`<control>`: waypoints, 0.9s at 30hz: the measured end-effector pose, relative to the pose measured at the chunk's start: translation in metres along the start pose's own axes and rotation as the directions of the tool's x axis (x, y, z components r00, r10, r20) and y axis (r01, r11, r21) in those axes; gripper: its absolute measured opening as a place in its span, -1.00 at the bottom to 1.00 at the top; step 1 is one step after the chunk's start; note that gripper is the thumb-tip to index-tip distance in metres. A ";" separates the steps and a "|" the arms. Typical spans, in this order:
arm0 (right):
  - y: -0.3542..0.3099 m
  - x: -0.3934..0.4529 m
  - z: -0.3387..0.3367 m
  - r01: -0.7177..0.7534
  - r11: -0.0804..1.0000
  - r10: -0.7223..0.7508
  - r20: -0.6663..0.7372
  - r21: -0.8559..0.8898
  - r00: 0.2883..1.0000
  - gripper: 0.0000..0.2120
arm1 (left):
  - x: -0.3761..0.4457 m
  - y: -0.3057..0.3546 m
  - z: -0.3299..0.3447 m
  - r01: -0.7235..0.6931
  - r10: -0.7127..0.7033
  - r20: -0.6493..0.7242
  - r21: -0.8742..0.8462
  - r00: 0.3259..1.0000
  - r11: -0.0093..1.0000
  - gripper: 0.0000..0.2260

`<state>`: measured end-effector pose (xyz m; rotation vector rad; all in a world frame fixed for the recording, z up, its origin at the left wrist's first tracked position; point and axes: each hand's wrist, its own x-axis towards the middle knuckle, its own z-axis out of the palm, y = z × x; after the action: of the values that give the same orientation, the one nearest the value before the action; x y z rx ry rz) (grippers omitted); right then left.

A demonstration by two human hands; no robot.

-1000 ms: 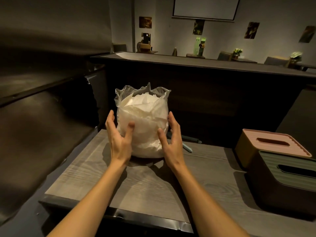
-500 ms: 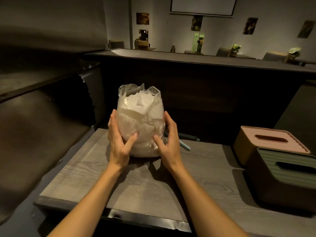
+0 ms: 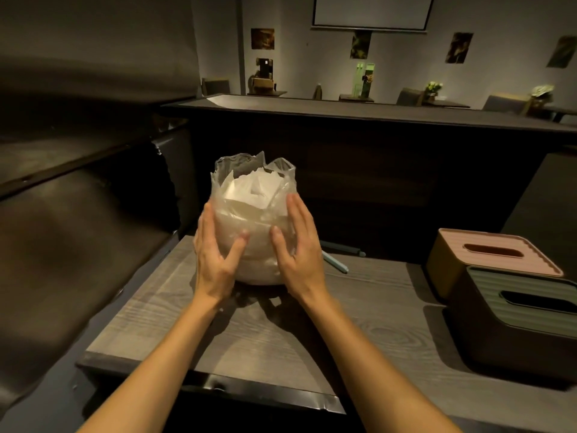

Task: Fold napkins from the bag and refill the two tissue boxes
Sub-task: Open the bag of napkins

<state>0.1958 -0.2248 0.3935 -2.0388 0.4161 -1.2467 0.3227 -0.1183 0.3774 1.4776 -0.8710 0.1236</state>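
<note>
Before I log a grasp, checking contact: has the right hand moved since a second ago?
Yes: the right hand has slid left, away from the pen, onto the front of the bag.

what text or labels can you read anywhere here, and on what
None can be read.
Plastic bag of napkins, between both hands: no print shows.
Pink tissue box and green tissue box: no lettering shows.
Wall pictures and the lit green item at the back: too small and blurred to tell.
</note>
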 end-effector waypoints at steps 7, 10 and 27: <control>0.014 -0.016 -0.001 -0.114 0.993 0.114 0.012 0.007 0.993 -0.31 | -0.026 -0.006 0.000 0.074 -0.079 0.026 0.153 0.997 0.985 -0.06; 0.009 -0.017 -0.004 -0.135 0.991 0.135 0.004 0.014 0.991 -0.27 | -0.024 -0.002 -0.001 0.074 -0.079 0.032 0.129 0.996 0.989 -0.09; -0.040 -0.009 -0.069 -0.044 0.998 0.038 -0.126 -0.045 0.991 -0.40 | -0.017 0.095 0.052 -0.495 0.503 -0.045 0.124 0.863 0.860 -0.43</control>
<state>0.1277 -0.2185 0.4356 -1.9874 0.5489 -1.3560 0.2347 -0.1432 0.4367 1.3049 -1.1872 0.6203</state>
